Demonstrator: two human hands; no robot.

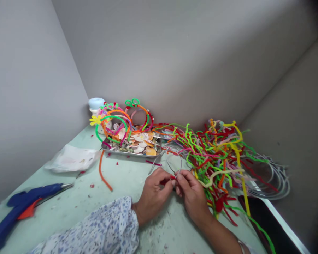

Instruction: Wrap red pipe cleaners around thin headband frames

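My left hand [155, 194] and my right hand [193, 197] meet at the front middle of the table, both with fingers pinched. Between the fingertips shows a short bit of red pipe cleaner [172, 177]. My right fingers also grip a thin grey wire [181, 163], which curves up in a loop beyond the hands. Fingers partly hide where the red piece meets the wire. Just right of my right hand spreads a tangled heap of pipe cleaners [201, 151] in green, red, yellow, pink and orange.
A metal tray [132, 154] of shells carries several pipe-cleaner headbands [116, 114]. Behind it stands a blue-lidded white jar [96, 103]. At left lie a plastic bag [72, 158], an orange pipe cleaner [102, 174] and a blue glue gun [23, 203]. Coiled grey wire [277, 183] and a black tablet-like object [267, 218] lie right.
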